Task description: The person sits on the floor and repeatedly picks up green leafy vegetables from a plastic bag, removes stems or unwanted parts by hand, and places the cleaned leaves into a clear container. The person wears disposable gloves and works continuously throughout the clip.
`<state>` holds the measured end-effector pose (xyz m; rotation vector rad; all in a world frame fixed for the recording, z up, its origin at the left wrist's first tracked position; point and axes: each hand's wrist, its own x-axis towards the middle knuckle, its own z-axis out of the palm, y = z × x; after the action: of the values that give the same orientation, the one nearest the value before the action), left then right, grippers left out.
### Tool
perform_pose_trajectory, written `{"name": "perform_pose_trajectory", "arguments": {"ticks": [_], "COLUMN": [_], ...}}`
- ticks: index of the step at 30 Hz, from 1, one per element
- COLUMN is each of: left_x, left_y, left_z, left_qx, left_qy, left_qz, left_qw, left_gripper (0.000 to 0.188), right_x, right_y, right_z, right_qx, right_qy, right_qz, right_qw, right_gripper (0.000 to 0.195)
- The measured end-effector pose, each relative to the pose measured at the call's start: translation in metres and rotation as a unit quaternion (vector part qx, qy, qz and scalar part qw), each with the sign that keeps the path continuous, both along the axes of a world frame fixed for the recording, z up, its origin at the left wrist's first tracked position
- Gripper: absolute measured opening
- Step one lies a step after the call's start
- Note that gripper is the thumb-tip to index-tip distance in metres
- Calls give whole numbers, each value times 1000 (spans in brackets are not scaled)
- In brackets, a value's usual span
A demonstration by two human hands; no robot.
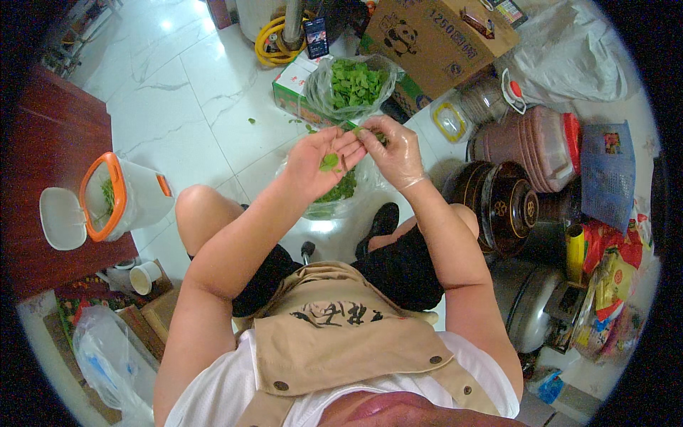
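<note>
My left hand (323,157) is bare and turned palm up, with a green leaf (329,162) and a thin stem lying on it; its fingers are extended. A clear plastic glove covers my right hand (388,147), whose thumb and fingers pinch a small green leafy sprig at the left fingertips. Beyond the hands, a clear plastic bag of green leaves (356,82) rests on a green and white box (288,88). Below the hands, partly hidden by them, more leaves (341,189) sit in a second plastic bag on the floor.
An orange-rimmed white bin (140,195) with stems inside stands at left, its lid open. A phone (316,37) is propped beside a coiled yellow hose (272,42). At right are a cardboard box (427,48), a dark lidded pot (499,208) and a gas cylinder (525,304).
</note>
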<state>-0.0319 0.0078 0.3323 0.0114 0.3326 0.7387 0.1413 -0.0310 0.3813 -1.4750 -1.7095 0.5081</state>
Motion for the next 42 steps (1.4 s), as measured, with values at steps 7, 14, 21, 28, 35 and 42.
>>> {"name": "perform_pose_trajectory", "arguments": {"ticks": [7,14,21,28,35,42], "left_x": [-14,-32,-44,-60,-90,-182], "left_y": [1,15,19,24,32,41], "left_z": [-1,-6,9,12,25,62], "left_qx": [-28,-48,-22,-20,-41,21], "left_qy": [-10,-27,-40,-31,-61,-60], "left_qz": [8,46,50,78,117,264], "left_qw": [1000,997,998,996,990,962], "left_gripper": [30,28,19,16,16,15], "right_x": [26,41,102,83,127,135], "right_y": [5,20,147,182,116,26], "right_z": [-17,-4,-78,-64,-44,-30], "right_qx": [-222,-331,-266,-281,-255,-295], "right_qy": [429,465,285,477,406,354], "right_qz": [-37,-85,-27,-141,-163,-155], "right_qw": [875,817,920,821,862,874], "right_gripper": [10,11,24,62,45,43]}}
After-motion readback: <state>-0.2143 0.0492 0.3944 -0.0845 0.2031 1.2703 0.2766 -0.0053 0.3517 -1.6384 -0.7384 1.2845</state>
